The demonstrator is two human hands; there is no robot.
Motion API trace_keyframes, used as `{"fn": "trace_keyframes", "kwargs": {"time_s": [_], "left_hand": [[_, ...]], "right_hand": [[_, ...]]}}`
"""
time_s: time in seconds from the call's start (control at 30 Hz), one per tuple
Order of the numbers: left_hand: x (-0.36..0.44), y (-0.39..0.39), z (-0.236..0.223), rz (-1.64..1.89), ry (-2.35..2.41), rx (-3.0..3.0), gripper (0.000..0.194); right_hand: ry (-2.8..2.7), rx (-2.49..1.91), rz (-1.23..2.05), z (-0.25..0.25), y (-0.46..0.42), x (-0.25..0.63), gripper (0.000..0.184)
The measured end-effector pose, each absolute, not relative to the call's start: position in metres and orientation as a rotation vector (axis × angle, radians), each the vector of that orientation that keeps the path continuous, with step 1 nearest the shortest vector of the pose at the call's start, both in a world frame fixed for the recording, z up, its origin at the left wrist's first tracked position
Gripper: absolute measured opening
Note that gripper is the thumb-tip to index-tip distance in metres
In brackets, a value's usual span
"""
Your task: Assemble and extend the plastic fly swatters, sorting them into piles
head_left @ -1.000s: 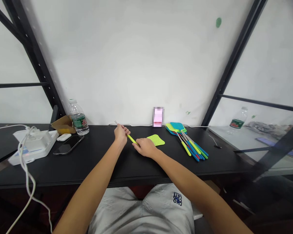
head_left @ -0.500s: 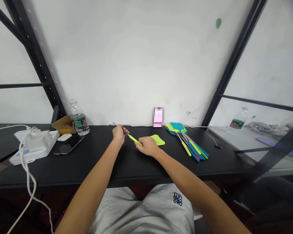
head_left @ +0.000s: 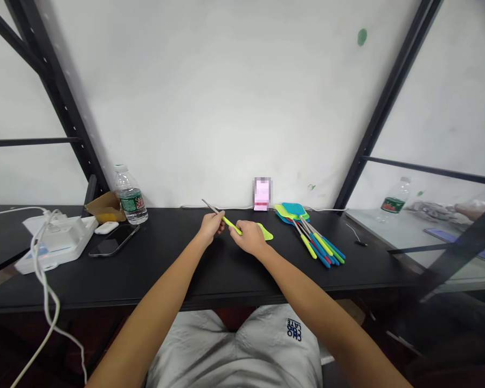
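Observation:
My left hand (head_left: 211, 226) is closed around the thin metal rod (head_left: 210, 207) of a fly swatter handle, whose yellow-green grip (head_left: 230, 224) runs toward my right hand (head_left: 249, 237). My right hand is closed on the lower end of that grip. Both hands hover just above the black table (head_left: 194, 269). A yellow-green mesh swatter head (head_left: 267, 233) lies flat just right of my right hand, partly hidden by it.
A pile of finished swatters (head_left: 309, 233) in blue, green and red lies at the right. At the left stand a water bottle (head_left: 130, 196), a phone (head_left: 113, 241), a white earbud case (head_left: 105, 227), a cardboard box (head_left: 104, 207) and a white charger with cables (head_left: 52, 240). Black shelf posts flank the table.
Both hands moved right with the handle, toward the mesh head. My right hand now covers part of the mesh head, and the hands are closer together.

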State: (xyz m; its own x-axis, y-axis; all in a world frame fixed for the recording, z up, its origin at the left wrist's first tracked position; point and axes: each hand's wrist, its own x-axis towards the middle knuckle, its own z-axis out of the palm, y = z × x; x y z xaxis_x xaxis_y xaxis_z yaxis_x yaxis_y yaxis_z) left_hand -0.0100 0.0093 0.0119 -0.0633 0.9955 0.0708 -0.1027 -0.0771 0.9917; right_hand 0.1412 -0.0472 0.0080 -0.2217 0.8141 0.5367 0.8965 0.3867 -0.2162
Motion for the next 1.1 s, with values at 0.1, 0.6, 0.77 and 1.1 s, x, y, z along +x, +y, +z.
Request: {"fn": "trace_keyframes", "kwargs": {"time_s": [0.1,0.6,0.77,1.1], "left_hand": [[-0.013,0.01,0.014,1.416,1.163,1.092,0.028],[-0.019,0.017,0.022,1.798,1.208,0.874,0.014],[-0.021,0.023,0.018,1.849,1.209,0.83,0.015],[-0.036,0.034,0.015,1.886,1.368,0.765,0.024]], "right_hand": [[-2.075,-1.453,-0.183,0.008,-0.047,0.141,0.033],[-1.961,-1.366,-0.179,0.005,-0.037,0.149,0.035],[-1.957,-1.336,-0.148,0.004,-0.037,0.148,0.036],[-1.907,-1.338,-0.157,0.0,-0.031,0.15,0.034]]}}
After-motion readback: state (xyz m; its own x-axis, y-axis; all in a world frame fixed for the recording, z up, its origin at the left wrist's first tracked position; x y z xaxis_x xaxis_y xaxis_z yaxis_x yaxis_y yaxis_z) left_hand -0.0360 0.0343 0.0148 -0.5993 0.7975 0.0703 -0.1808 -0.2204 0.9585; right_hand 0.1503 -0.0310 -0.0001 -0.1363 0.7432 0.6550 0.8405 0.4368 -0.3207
